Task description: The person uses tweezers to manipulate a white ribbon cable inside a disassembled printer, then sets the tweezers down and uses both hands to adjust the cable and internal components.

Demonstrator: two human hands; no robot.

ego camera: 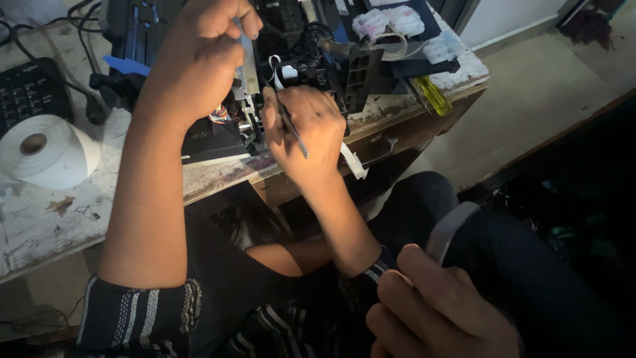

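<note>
Both hands are up on the opened printer (311, 46), a black machine with its cover off, sitting at the near edge of the worn surface (46, 219). The left hand (199, 53) is closed into a fist over the left part of the mechanism, fingers curled tight around a pale metal strip (250, 66) that runs down beside them. The right hand (308, 129) is just to the right and lower, fingers pinched on a thin dark tool (291, 129), slender like tweezers or a small driver; its tip points up into the black carriage parts, though exactly what it touches is hidden. A flat white ribbon cable (352, 162) hangs below that hand, over the surface's edge.

To the left, a white paper roll (46, 149) lies on the surface, with a black keyboard (26, 89) behind it. To the right of the printer rests a yellow-handled screwdriver (432, 95), and clear ink tanks (391, 23) sit at the top. In the lower foreground, another person's hand (437, 311) rests loosely closed on a dark-trousered knee.
</note>
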